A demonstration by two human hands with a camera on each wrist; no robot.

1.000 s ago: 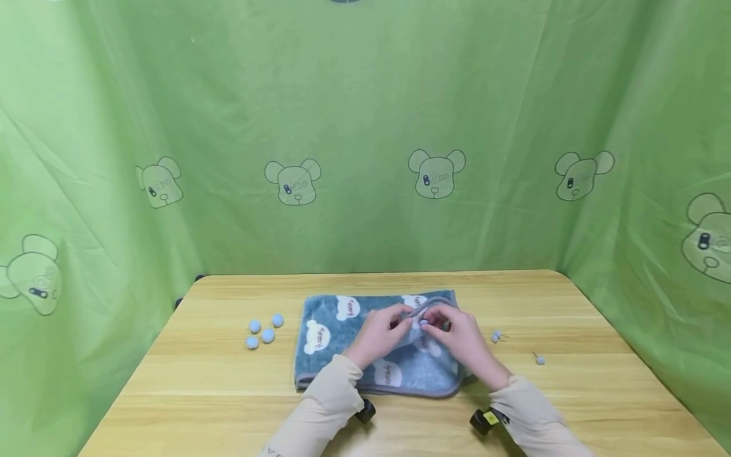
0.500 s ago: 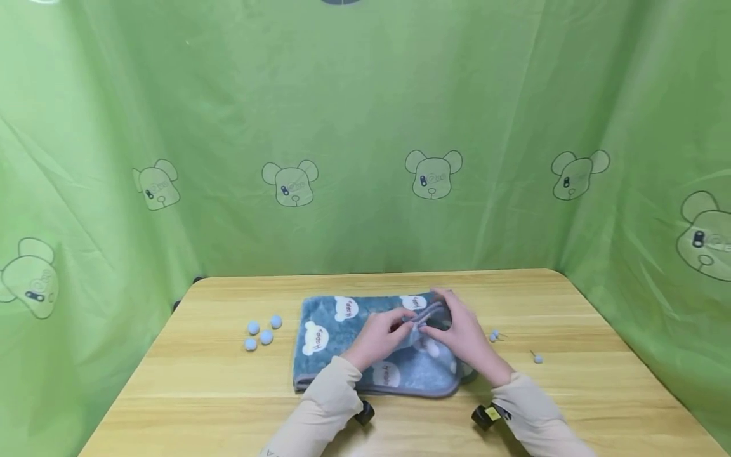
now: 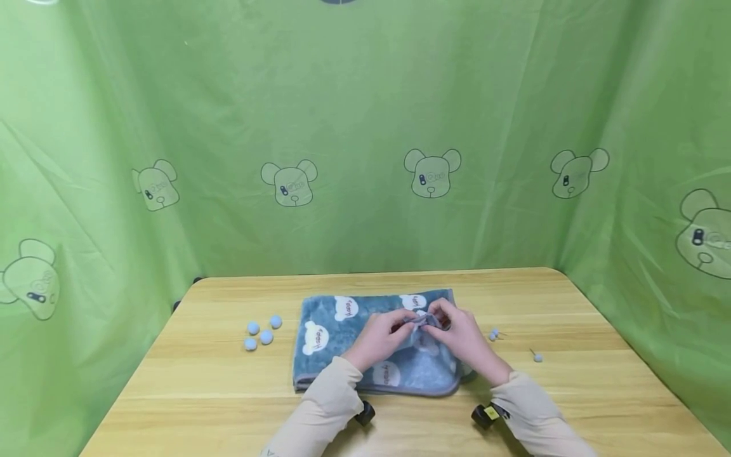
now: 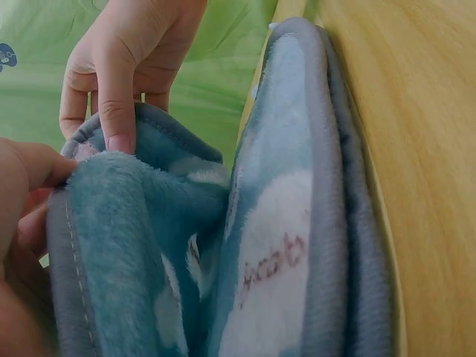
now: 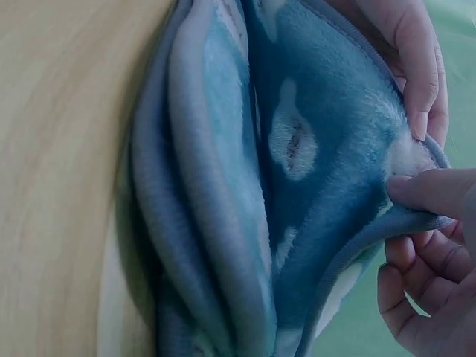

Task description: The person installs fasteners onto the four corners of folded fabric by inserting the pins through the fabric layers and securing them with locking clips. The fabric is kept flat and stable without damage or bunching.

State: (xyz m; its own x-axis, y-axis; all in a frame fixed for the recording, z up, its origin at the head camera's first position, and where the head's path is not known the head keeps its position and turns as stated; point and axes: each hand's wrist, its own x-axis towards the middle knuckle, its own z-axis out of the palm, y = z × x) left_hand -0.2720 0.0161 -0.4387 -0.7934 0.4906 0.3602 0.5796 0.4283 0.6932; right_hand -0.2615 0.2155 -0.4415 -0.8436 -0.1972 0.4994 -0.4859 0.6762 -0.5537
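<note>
A folded teal fleece blanket [image 3: 331, 367] with white bear patches and grey binding lies on the table. At its right part, my left hand [image 3: 381, 335] pinches a raised, bound edge between thumb and fingers. My right hand [image 3: 461, 333] pinches the same edge close by, its thumb on the fleece and its fingers behind, as the right wrist view shows. Between the hands the cloth is bunched, and the layer they hold stands up from the folded layers [image 4: 279, 223] beneath. Both sets of fingertips nearly meet at the binding [image 5: 372, 234].
Several pale blue balls [image 3: 266, 337] lie on the wooden table [image 3: 200, 381] left of the blanket. To its right are small blue pieces with thin pins, a close group [image 3: 493, 334] and a single one [image 3: 537, 358]. A green curtain [image 3: 365, 235] surrounds the table's back and sides.
A small blue piece showed at my right fingertips one second ago; now it is out of sight. My right fingers spread out over the edge, then drew back in, and the cloth bunched between the hands.
</note>
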